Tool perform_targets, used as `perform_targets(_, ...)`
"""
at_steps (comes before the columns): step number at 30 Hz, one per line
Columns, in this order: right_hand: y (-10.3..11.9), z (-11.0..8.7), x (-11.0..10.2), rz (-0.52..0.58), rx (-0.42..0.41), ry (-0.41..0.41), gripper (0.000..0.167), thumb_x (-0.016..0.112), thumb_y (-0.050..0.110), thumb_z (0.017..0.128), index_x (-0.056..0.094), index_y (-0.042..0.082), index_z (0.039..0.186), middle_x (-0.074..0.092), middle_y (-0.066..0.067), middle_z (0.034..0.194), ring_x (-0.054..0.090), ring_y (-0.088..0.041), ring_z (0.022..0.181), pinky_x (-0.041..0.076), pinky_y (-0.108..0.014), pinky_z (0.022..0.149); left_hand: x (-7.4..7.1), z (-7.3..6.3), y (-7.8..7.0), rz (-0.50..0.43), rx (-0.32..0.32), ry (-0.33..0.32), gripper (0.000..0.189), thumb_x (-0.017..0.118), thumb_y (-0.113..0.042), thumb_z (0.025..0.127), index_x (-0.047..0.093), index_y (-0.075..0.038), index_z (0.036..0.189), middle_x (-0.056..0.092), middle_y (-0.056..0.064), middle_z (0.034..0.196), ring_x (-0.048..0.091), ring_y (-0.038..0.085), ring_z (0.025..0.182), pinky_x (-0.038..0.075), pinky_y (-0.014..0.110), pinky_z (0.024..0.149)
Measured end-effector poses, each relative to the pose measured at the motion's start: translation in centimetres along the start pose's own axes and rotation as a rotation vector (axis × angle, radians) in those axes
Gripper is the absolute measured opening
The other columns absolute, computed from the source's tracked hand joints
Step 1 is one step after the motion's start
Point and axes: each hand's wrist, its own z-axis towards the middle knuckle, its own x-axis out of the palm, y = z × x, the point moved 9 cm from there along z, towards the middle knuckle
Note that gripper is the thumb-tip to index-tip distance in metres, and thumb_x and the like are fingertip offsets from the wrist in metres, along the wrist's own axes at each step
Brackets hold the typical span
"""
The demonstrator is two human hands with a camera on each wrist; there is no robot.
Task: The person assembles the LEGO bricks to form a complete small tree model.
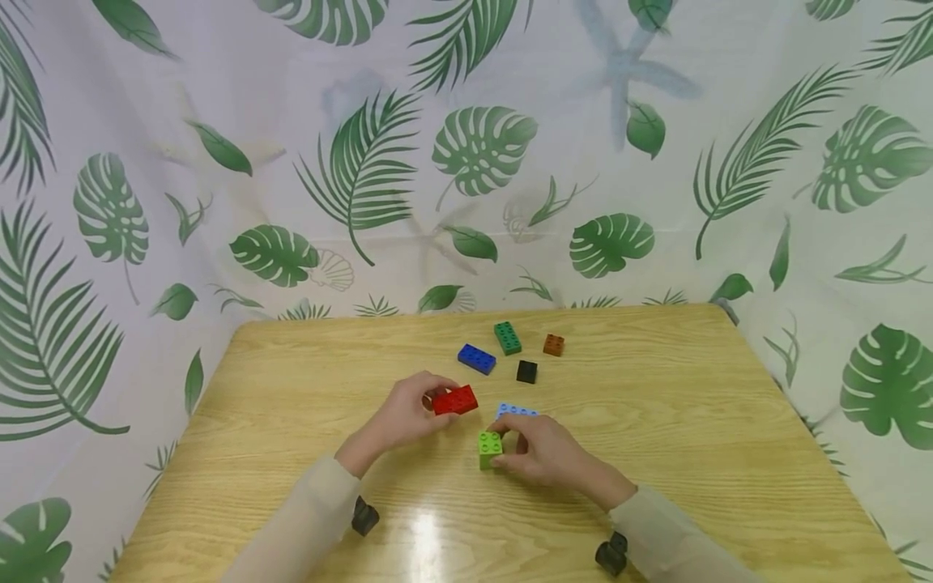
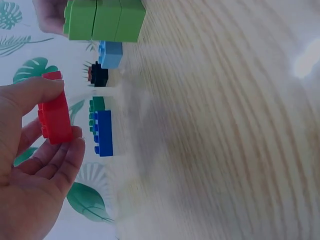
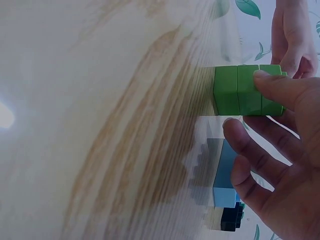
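Observation:
My left hand [image 1: 411,414] pinches a red 2x4 toy brick [image 1: 455,400] between thumb and fingertips, raised over the table. In the left wrist view the studs of the red brick [image 2: 56,112] face left, toward the palm side. My right hand [image 1: 547,451] grips a stack of lime green bricks [image 1: 490,451], three high. The right wrist view shows the thumb on the upper part of the green stack [image 3: 237,91], which stands upright on the table. Just behind the right hand lies a light blue brick [image 1: 517,410], partly hidden by the fingers.
Farther back on the wooden table [image 1: 328,348] lie a blue brick [image 1: 477,359], a dark green brick [image 1: 507,338], a black brick [image 1: 527,372] and a small brown brick [image 1: 554,345]. A leaf-patterned cloth [image 1: 539,267] hangs behind the table's far edge.

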Motion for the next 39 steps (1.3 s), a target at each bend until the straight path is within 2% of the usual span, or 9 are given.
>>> perform_targets(2,0.0,0.0,0.1,0.005,0.003,0.004,0.036,0.08,0.029,0.095,0.07,0.014,0.126,0.068,0.004,0.084,0.055,-0.005,0.066,0.046,-0.023,0.059,0.1,-0.4,-0.5,0.002,0.029,0.008,0.041,0.083,-0.015,0.09,0.071,-0.005,0.128,0.071,0.008,0.113,0.064,0.018,0.099,0.06,0.039,0.087)
perform_targets(8,0.0,0.0,0.0,-0.009,-0.007,-0.008,0.035,0.081,0.029,0.095,0.07,0.014,0.125,0.07,0.004,0.089,0.055,-0.005,0.067,0.046,-0.023,0.06,0.5,-1.3,-1.9,0.003,0.094,0.051,0.039,0.083,-0.013,0.09,0.071,-0.006,0.127,0.072,0.007,0.114,0.067,0.018,0.099,0.06,0.035,0.087)
perform_targets(14,0.1,0.0,0.0,-0.022,-0.016,-0.011,0.035,0.081,0.027,0.094,0.07,0.013,0.125,0.067,0.005,0.08,0.053,-0.003,0.063,0.045,-0.022,0.058,0.9,-2.0,-2.6,0.009,0.109,0.09,0.04,0.082,-0.013,0.088,0.072,-0.005,0.126,0.072,0.007,0.114,0.066,0.017,0.098,0.059,0.032,0.087)
perform_targets(23,0.2,0.0,-0.2,-0.026,-0.014,-0.014,0.036,0.081,0.029,0.094,0.071,0.013,0.124,0.07,0.004,0.086,0.054,-0.002,0.064,0.046,-0.022,0.059,1.7,-2.5,-3.0,0.008,0.126,0.118,0.039,0.081,-0.013,0.088,0.072,-0.007,0.125,0.071,0.005,0.112,0.066,0.015,0.098,0.059,0.034,0.087)
perform_targets(30,0.3,-0.1,0.0,-0.015,-0.023,-0.01,0.037,0.081,0.027,0.094,0.07,0.011,0.125,0.068,0.004,0.08,0.054,-0.001,0.062,0.046,-0.022,0.057,2.1,-2.5,-3.2,-0.015,0.115,0.146,0.037,0.082,-0.012,0.086,0.072,-0.007,0.122,0.07,0.003,0.11,0.065,0.012,0.096,0.059,0.03,0.084)
perform_targets(39,0.2,0.0,0.0,-0.024,-0.034,-0.02,0.037,0.081,0.026,0.094,0.07,0.011,0.126,0.068,0.004,0.081,0.055,-0.001,0.063,0.047,-0.022,0.059,2.1,-2.8,-3.5,-0.018,0.121,0.16,0.031,0.082,-0.011,0.085,0.073,-0.011,0.114,0.069,0.0,0.106,0.062,0.008,0.09,0.055,0.023,0.079)
